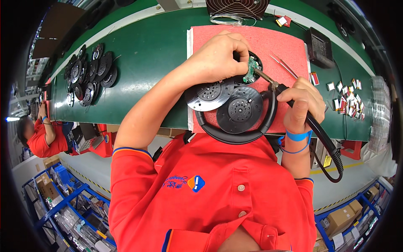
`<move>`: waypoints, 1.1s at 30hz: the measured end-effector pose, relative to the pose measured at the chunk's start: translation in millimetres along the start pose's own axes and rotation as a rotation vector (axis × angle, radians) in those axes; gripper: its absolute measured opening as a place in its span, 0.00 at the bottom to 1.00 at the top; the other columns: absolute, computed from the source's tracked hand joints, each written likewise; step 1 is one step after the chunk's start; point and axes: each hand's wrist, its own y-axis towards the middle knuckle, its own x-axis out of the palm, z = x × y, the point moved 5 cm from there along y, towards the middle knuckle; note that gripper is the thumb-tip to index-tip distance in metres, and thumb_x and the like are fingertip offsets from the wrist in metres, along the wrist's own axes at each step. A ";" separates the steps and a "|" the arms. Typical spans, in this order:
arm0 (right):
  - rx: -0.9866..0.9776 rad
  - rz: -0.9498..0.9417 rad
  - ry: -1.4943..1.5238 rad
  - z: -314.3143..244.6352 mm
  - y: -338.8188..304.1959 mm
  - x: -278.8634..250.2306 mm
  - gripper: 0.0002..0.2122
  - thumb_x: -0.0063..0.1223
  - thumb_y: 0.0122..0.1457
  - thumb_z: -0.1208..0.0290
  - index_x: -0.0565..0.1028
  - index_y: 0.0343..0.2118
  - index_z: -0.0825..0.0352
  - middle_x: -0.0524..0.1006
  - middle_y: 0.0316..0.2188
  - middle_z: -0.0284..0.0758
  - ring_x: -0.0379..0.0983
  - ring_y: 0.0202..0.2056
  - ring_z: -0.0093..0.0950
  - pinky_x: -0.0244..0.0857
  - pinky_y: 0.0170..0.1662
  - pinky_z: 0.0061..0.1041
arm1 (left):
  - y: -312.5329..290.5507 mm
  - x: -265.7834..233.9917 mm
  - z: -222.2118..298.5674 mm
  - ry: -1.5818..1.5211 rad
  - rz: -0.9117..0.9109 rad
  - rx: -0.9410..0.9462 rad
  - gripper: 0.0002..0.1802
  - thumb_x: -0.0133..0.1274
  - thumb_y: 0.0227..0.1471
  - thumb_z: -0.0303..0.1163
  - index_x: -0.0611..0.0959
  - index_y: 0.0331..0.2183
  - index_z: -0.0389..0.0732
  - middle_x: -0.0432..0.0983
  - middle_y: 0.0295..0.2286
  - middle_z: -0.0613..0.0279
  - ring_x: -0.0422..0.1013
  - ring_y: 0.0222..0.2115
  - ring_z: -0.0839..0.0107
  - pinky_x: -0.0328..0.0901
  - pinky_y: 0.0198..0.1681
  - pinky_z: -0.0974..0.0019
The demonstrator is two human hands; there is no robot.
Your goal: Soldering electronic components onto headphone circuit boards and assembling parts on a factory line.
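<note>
My right hand (304, 103) is closed round the handle of a soldering iron (289, 93). The iron's tip touches or nearly touches a green circuit board (251, 70) inside a black ear cup. My left hand (220, 56) is pinched at the cup's left side; what its fingertips hold is hidden. The ear cup belongs to black headphones, whose curved headband (235, 137) lies toward me. Two round speaker plates, one silver-rimmed (208, 93) and one black (240, 110), lie within the band. Metal tweezers (284, 66) point away beside my right fingers; whether I hold them is unclear.
A pink mat (268, 38) lies under the work on a green table (147, 54). Many speaker plates (90, 75) are heaped left; small battery packs (349, 98) lie right. A black tray (319, 48) and wire coil (226, 19) sit farther back. Another person (40, 134) sits far left.
</note>
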 end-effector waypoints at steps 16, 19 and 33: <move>0.019 -0.008 0.027 2.2 -1.9 -5.1 0.24 0.38 0.64 0.57 0.72 0.16 0.70 0.69 0.12 0.32 0.57 0.14 0.22 0.46 0.18 0.22 | -9.1 -2.5 19.9 0.218 0.117 0.202 0.03 0.55 0.38 0.23 0.78 0.22 0.35 0.74 0.37 0.60 0.67 0.41 0.62 0.62 0.45 0.62; 0.008 -0.038 0.029 1.8 -0.6 -3.7 0.23 0.38 0.64 0.59 0.72 0.16 0.70 0.69 0.12 0.32 0.58 0.14 0.22 0.46 0.18 0.23 | -10.7 -1.4 30.6 0.368 0.128 0.262 0.03 0.55 0.37 0.22 0.78 0.21 0.34 0.74 0.37 0.60 0.65 0.43 0.60 0.62 0.46 0.60; -0.013 -0.128 0.013 -1.3 1.5 1.7 0.20 0.40 0.63 0.62 0.72 0.17 0.69 0.68 0.12 0.31 0.58 0.14 0.24 0.48 0.18 0.24 | -15.2 5.6 41.8 0.567 0.165 0.297 0.02 0.55 0.37 0.23 0.79 0.20 0.35 0.75 0.37 0.61 0.65 0.47 0.61 0.59 0.46 0.57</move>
